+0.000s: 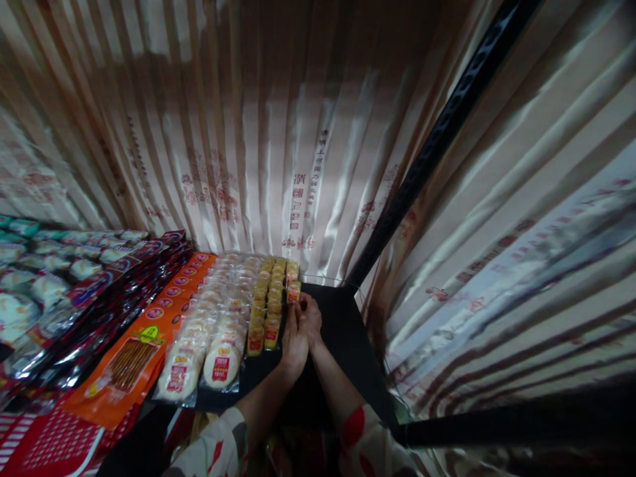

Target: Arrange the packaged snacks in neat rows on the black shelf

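Note:
On a black shelf, my left hand (295,341) and my right hand (311,319) meet at the near end of the rightmost row of small yellow snack packets. Their fingers are closed around the front yellow snack packet (293,292), which has a red label; the fingertips are partly hidden. Beside my left hand run two longer rows of matching packets, the nearest of them a yellow packet (271,331) standing on edge. Further left, round white cakes in clear wrappers (222,361) stand in two rows with red labels.
Orange snack bags (129,361) overlap left of the cakes, then dark red shiny bags (94,331) and white-and-green packs (30,285). A red plastic basket (54,444) is at lower left. Black metal posts (432,149) and printed curtains (268,165) enclose the shelf (342,331).

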The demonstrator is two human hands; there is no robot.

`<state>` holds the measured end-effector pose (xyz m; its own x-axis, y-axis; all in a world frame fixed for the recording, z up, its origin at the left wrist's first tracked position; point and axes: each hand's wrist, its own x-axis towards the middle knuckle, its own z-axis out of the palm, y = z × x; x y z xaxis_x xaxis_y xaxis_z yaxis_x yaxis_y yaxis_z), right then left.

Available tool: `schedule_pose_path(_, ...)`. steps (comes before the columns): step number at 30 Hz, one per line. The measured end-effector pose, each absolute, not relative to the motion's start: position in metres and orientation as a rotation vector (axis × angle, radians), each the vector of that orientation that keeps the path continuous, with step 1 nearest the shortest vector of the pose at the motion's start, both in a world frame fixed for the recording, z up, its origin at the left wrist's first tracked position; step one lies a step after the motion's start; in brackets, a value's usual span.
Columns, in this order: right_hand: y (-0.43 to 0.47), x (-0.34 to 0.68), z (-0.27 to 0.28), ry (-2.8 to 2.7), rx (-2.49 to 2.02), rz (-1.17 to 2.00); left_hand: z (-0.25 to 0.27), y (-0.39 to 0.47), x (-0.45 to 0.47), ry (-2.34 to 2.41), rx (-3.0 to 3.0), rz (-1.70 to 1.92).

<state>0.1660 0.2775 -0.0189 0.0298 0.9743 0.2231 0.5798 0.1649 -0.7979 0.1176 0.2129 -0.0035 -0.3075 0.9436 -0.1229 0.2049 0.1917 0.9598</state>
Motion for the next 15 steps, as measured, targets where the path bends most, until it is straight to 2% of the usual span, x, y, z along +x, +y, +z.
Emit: schedule_pose_path(15, 0.292, 0.159, -0.032, -1.666, -1.508, 0.620, -0.019, 0.233, 0.114, 1.631, 1.130, 1.271)
